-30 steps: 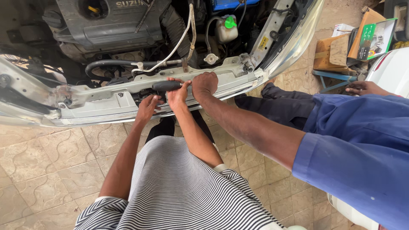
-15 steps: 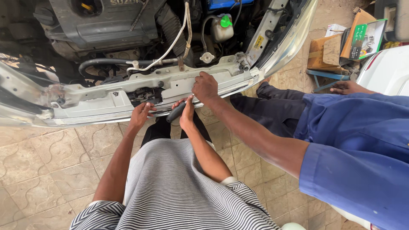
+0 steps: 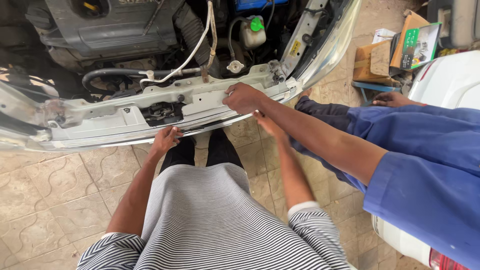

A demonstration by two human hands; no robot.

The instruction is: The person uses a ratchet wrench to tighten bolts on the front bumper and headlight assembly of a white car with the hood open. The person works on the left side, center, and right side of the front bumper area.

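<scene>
I stand in a striped shirt at the open front of a car, facing its grey metal front panel [image 3: 125,117]. My left hand [image 3: 165,141] reaches under the panel's lower edge near the middle, fingers curled against it. My right hand [image 3: 265,122] is stretched toward the panel further right, and a co-worker's forearm crosses over most of it, so its grip is hidden. The co-worker in blue presses one hand [image 3: 243,97] on top of the panel.
Behind the panel are the grey engine cover [image 3: 125,30], hoses and a white tank with a green cap [image 3: 252,30]. Cardboard boxes [image 3: 372,62] stand at the right. A white car [image 3: 450,80] is close on the right, with the co-worker's other hand [image 3: 392,100] near it. The floor is tiled [image 3: 45,200].
My hands were together at the panel's middle on a dark object. Now they are apart, the left lower left, the right further right, and the dark object is out of sight.
</scene>
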